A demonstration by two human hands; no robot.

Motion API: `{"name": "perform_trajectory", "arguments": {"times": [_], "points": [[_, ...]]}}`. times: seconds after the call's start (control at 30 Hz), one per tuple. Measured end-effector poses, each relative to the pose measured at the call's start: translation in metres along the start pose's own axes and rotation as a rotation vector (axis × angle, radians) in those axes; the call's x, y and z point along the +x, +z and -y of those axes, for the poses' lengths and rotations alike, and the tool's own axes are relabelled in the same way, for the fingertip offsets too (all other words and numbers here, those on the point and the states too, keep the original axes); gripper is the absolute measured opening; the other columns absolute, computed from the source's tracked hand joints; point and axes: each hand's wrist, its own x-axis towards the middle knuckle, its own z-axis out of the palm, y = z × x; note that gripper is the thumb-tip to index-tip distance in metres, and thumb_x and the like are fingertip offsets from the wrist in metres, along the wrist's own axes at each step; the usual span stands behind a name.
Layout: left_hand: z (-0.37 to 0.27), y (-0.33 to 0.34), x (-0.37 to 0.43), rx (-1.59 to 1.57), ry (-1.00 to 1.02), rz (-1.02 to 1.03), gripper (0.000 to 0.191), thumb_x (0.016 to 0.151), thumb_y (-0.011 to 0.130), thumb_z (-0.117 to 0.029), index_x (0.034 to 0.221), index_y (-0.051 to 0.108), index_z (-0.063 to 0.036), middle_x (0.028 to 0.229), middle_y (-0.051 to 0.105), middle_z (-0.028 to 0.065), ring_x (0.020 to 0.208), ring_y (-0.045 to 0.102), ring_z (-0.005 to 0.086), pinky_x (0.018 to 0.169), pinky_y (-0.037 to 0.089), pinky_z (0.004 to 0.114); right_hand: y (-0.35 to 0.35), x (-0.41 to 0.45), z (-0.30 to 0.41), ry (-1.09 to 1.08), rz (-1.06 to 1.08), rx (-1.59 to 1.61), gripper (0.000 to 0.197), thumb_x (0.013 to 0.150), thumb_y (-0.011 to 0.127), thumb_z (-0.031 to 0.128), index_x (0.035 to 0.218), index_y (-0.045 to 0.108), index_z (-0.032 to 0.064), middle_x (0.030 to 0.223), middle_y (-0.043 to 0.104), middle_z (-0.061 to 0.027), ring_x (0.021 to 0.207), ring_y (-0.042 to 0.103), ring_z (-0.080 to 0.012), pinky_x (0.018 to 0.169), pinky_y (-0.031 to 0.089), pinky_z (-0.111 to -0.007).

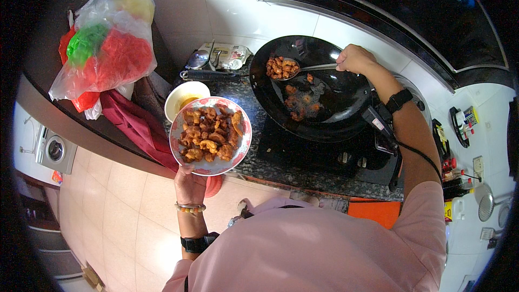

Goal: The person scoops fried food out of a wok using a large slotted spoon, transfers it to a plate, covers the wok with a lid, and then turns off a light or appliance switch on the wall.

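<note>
My left hand (pixel 190 184) grips the near rim of a pink-patterned plate (pixel 206 169) heaped with fried, browned pieces (pixel 209 134). My right hand (pixel 357 60) is closed on the handle of a metal ladle (pixel 318 67). The ladle's bowl is full of fried pieces (pixel 281 68) and is over the left part of a black wok (pixel 340 111). Below it, more pieces (pixel 298 103) lie in bubbling oil at the wok's bottom. A white bowl (pixel 172 99) with some yellowish liquid stands just behind the plate, which partly hides it.
A dark gas stove (pixel 308 150) is set in a speckled stone counter (pixel 243 162). Behind the plate lie a black handle (pixel 211 76) and an opened packet (pixel 233 53). Filled plastic bags (pixel 113 48) and a dark red cloth (pixel 134 121) are at left. The range hood (pixel 377 12) overhangs the wok.
</note>
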Motion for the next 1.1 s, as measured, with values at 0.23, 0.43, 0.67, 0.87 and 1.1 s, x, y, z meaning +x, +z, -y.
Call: {"name": "perform_trajectory", "arguments": {"times": [0.23, 0.43, 0.67, 0.87, 1.1], "points": [[0.0, 0.003, 0.002, 0.025, 0.01, 0.009, 0.051, 0.066, 0.048, -0.01, 0.114, 0.034, -0.0007, 0.111, 0.045, 0.0109, 0.101, 0.046, 0.0218, 0.086, 0.039, 0.035, 0.014, 0.008, -0.016, -0.043, -0.017, 0.044, 0.024, 0.061, 0.068, 0.018, 0.082, 0.063, 0.0078, 0.076, 0.061, -0.0069, 0.065, 0.057, -0.0156, 0.059, 0.045, -0.027], [-0.001, 0.0, 0.0, 0.002, -0.001, 0.023, 0.049, 0.066, 0.048, -0.012, 0.113, 0.036, -0.0007, 0.109, 0.047, 0.011, 0.099, 0.047, 0.0223, 0.085, 0.04, 0.035, 0.068, -0.007, -0.046, 0.08, 0.134, 0.568, 0.024, 0.062, 0.068, 0.014, 0.082, 0.062, 0.0031, 0.056, 0.053, -0.003, 0.041, 0.042, -0.0084, 0.035, 0.031, -0.021], [-0.001, 0.002, 0.002, 0.002, 0.003, 0.03, 0.049, 0.065, 0.051, -0.013, 0.111, 0.04, -0.0005, 0.112, 0.046, 0.0108, 0.102, 0.045, 0.0229, 0.088, 0.036, 0.036, 0.119, -0.021, -0.048, 0.105, 0.05, 0.852, 0.025, 0.064, 0.068, 0.014, 0.085, 0.062, 0.0024, 0.058, 0.054, -0.0034, 0.046, 0.045, -0.0079, 0.037, 0.032, -0.021], [-0.001, -0.007, 0.008, -0.057, -0.055, 0.066, 0.052, 0.067, 0.049, -0.011, 0.115, 0.033, 0.0, 0.112, 0.045, 0.0115, 0.102, 0.045, 0.0235, 0.087, 0.038, 0.036, 0.136, -0.02, -0.036, 0.135, -0.014, 0.792, 0.027, 0.063, 0.068, 0.023, 0.085, 0.064, 0.0094, 0.071, 0.061, -0.0062, 0.056, 0.056, -0.0151, 0.051, 0.044, -0.028], [0.0, -0.006, 0.016, -0.082, -0.054, 0.161, 0.048, 0.067, 0.049, -0.009, 0.112, 0.037, 0.001, 0.111, 0.046, 0.012, 0.102, 0.045, 0.024, 0.087, 0.038, 0.036, 0.12, -0.031, -0.015, 0.153, -0.152, 0.599, 0.027, 0.065, 0.066, 0.024, 0.087, 0.063, 0.0086, 0.072, 0.061, -0.0062, 0.061, 0.058, -0.0143, 0.056, 0.044, -0.028]]}}
